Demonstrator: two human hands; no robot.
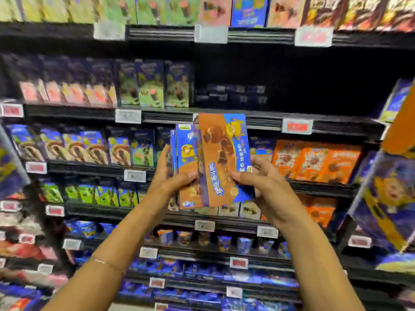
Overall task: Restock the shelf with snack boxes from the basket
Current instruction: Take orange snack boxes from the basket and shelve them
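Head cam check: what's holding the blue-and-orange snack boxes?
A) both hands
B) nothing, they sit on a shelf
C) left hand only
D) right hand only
A: the left hand and the right hand both grip the bunch of snack boxes, one on each side, held up in front of the shelves.

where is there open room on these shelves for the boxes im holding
The widest bare room is on the second shelf down: the dark stretch right of the green-fronted boxes, above and beside the low stack of dark blue boxes. Lower rows are crowded, like the orange packs right of the held boxes.
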